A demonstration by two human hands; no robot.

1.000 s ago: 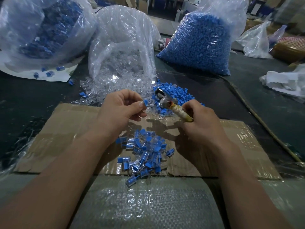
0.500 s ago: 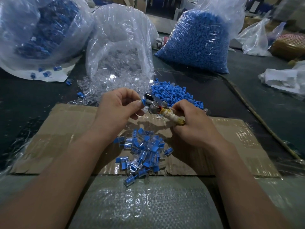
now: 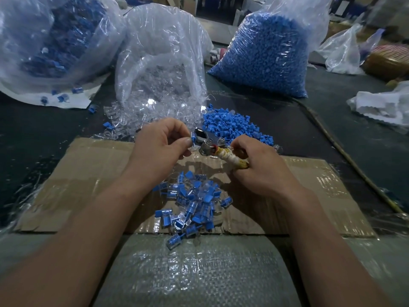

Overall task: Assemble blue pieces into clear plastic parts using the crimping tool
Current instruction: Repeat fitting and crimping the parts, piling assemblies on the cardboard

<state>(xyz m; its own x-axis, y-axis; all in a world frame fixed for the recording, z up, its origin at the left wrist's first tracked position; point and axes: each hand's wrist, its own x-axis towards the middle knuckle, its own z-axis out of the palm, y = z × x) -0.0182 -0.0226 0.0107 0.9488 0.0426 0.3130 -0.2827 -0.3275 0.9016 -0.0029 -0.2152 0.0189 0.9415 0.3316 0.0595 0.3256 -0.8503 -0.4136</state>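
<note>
The loose pieces (image 3: 232, 127) are bright blue, as is the full bag (image 3: 265, 54) behind them; the table (image 3: 33, 134) is dark grey-green. The clear plastic parts (image 3: 155, 103) are colourless. The crimping tool (image 3: 218, 151) has a silver head, a red spot and a handle wrapped yellowish-white. The small piece (image 3: 193, 137) at its head is blue. The assembled heap (image 3: 192, 202) mixes blue and clear on brown, ribbed cardboard (image 3: 309, 196). The near sack (image 3: 199, 273) is grey with a fine woven grid.

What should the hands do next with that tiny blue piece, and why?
Probably slide the blue piece into the metal head of the crimping tool and squeeze: the left hand pinches it right beside that head, and the right hand grips the wrapped handle.
</note>
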